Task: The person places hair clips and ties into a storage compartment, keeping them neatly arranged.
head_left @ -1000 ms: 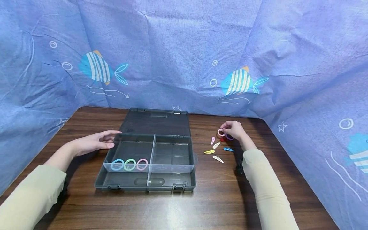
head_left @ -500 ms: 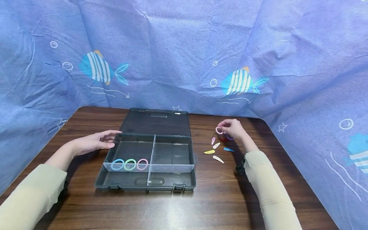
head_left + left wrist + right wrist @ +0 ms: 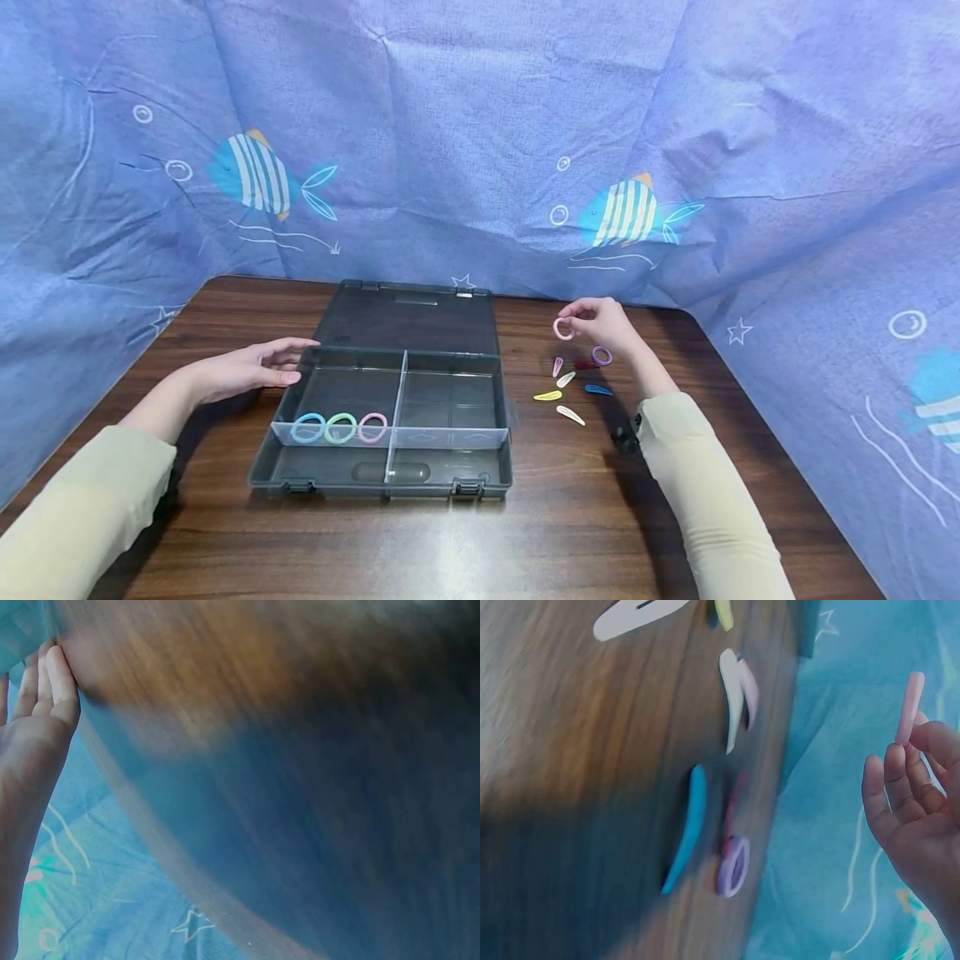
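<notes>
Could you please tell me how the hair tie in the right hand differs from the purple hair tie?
The held hair tie is pale pink; the purple hair tie is darker. The held one is pinched by the right hand, raised off the table; the purple one rests on the table by the red clip. Both are rings.

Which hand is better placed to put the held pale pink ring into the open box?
Probably the right: the right hand pinches the pale pink ring above the table, to the right of the box. The left hand holds no ring and is at the box's left edge.
</notes>
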Available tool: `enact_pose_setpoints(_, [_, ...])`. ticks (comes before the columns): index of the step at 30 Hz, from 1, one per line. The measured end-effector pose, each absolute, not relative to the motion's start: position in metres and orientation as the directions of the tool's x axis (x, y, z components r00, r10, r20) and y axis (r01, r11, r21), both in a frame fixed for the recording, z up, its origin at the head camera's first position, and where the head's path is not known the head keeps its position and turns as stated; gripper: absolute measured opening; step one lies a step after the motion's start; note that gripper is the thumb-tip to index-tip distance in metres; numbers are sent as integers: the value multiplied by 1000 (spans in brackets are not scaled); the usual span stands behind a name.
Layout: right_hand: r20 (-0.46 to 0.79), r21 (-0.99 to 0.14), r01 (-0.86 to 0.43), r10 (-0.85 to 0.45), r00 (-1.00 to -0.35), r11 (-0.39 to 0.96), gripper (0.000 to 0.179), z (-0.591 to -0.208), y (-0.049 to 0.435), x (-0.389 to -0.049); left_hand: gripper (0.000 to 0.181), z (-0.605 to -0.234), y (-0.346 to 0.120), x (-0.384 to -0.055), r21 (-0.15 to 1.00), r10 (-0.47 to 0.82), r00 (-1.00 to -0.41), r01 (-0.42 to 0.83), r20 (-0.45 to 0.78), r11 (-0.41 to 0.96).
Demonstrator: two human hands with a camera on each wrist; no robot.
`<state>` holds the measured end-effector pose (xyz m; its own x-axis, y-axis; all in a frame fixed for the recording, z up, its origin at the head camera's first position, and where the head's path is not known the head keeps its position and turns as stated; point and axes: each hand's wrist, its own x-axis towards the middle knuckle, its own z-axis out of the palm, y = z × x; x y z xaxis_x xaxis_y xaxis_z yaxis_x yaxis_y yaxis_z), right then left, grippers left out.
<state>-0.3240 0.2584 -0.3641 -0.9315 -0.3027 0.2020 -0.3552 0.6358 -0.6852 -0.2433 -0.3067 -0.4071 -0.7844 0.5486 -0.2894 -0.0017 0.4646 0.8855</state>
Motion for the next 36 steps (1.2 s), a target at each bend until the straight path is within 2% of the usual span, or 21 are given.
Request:
enact_pose_setpoints(5, [219, -682, -386, -330, -918, 622, 11, -356, 250, -323, 64, -407, -307, -244, 886, 549, -784, -3, -289, 463])
enact_pose_setpoints(12, [197, -720, -364, -330, -923, 591, 13, -337, 237, -315, 65, -407, -305, -244, 887, 546, -787, -4, -288, 462])
enact_pose_setpoints(18, [190, -743, -371, -355, -915, 557, 16, -305, 218, -294, 66, -406, -304, -243, 890, 545, -786, -12, -291, 457])
enact_pose_setpoints(25, [228, -761, -414, -392, -891, 499, 16, -298, 208, -306, 65, -407, -305, -243, 891, 547, -787, -8, -286, 454])
enact_pose_setpoints(36, [246, -778, -446, -439, -864, 442, 15, -266, 175, -296, 65, -409, -307, -244, 892, 546, -788, -7, -283, 452])
